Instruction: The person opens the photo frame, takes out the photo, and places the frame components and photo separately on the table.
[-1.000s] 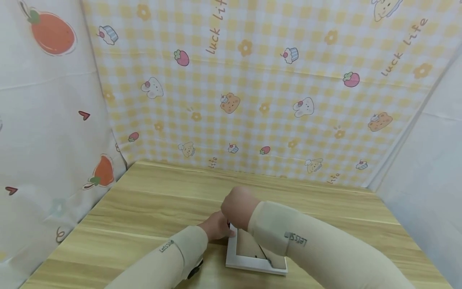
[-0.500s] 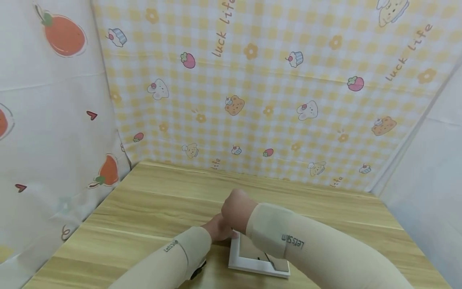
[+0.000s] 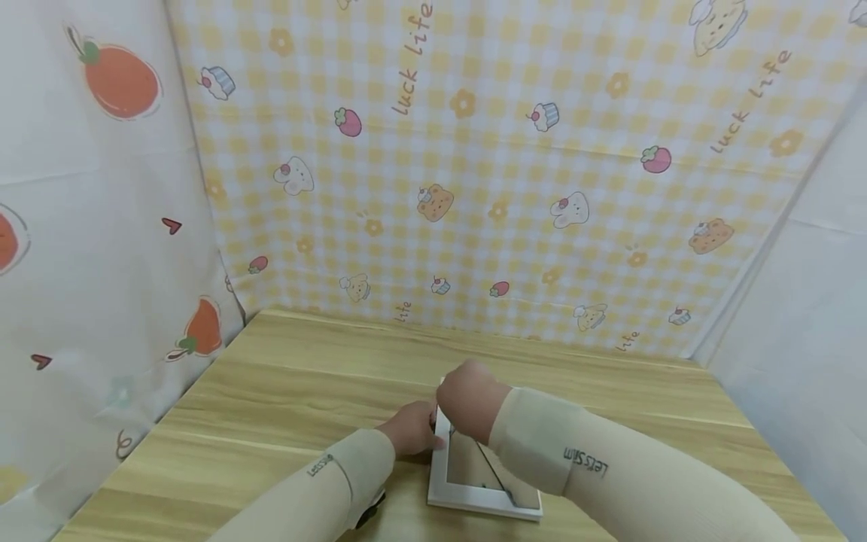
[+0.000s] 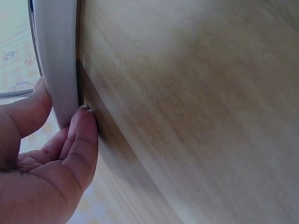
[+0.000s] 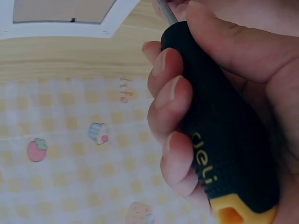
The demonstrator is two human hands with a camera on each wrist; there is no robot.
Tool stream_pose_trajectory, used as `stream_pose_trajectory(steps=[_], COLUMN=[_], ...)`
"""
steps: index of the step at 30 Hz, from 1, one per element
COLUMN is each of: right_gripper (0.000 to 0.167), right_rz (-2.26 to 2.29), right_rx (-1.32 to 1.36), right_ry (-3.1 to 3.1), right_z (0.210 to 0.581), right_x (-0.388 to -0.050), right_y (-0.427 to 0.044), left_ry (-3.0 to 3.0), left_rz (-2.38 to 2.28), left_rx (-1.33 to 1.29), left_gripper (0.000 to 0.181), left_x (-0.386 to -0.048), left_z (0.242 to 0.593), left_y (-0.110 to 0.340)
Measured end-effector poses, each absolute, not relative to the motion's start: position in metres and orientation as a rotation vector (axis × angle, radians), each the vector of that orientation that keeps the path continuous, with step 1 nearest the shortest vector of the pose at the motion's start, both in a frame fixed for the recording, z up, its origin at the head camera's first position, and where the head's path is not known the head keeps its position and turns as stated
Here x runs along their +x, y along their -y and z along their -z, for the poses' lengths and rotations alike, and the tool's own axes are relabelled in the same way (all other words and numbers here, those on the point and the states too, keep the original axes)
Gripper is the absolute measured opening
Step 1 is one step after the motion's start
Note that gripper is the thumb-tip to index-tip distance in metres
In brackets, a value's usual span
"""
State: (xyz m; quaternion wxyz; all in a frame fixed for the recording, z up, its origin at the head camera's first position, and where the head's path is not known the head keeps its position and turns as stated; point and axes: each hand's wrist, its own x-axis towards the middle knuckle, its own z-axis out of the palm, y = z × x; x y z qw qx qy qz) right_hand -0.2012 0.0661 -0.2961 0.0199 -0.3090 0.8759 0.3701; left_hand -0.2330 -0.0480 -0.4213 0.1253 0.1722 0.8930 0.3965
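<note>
The frame (image 3: 477, 497) was on the near part of the table (image 3: 298, 369), a little right of the middle. It was white, with a brown backing (image 3: 467, 461) inside its border, and a thin dark line slanted across that backing toward the near right corner.

The left hand (image 3: 411, 429) was at the frame's left side, holding its edge: the thumb (image 4: 37, 105) touched one face of the border while the other fingers (image 4: 83, 140) bent in against the opposite side, making a narrow pinch.

The right hand (image 3: 472, 399) was over the far part of the frame, just beside the left hand, its fingers wrapped around a screwdriver (image 5: 219, 112). The handle was black with a yellow end and yellow "deli" lettering; the thumb lay toward the shaft (image 5: 167, 11), of which only a short grey length showed. The tip could not be seen.

Both arms wore cream sleeves with dark lettering, the left sleeve (image 3: 308, 482) and the right sleeve (image 3: 637, 467) reaching in from the near side. Beyond the table's far edge hung a yellow checked cloth (image 3: 501, 165), printed with cupcakes, strawberries and flowers. On the left hung a white cloth (image 3: 115, 181) with orange fruit and small hearts.
</note>
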Motion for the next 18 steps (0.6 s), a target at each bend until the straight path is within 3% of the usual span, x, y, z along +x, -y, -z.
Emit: stream_pose_trajectory(steps=[4,18], right_gripper=[0.031,0.031], right_rz=[-0.927,0.14], right_rx=[-1.001,-0.605], right_ry=[-2.807,-2.927], right_z=[0.295,0.33], right_x=[-0.202,-0.2], right_y=[-0.084,-0.169], left_ry=[-2.615,-2.655], left_rz=[-1.139,-1.108], left_rx=[0.443,0.359], left_gripper=[0.022,0.02], left_x=[-0.234,-0.234], left_z=[0.424,0.425], left_y=[0.047,0.044])
